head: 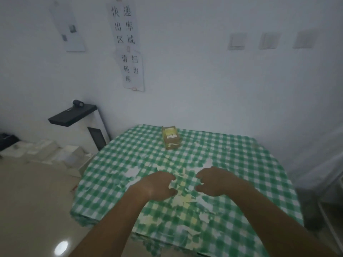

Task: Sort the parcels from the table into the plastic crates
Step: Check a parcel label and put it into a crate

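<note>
Both hands curled over torn paper on checked cloth
Left hand (157, 184) & right hand (213, 182) half-closed, grip unclear; small brown cardboard parcel (171, 137) at far edge of green-white gingham table (250, 164)

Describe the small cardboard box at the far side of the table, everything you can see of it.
The cardboard box is small, brown and rectangular, looking like plain corrugated card. A yellowish label covers most of its top, and pale torn scraps cling along its near lower edge. It appears closed and sits flat on the green checked tablecloth, near the table's far edge by the wall. Neither hand touches it; both are well nearer the camera. The label's print is too blurred to read.
</note>
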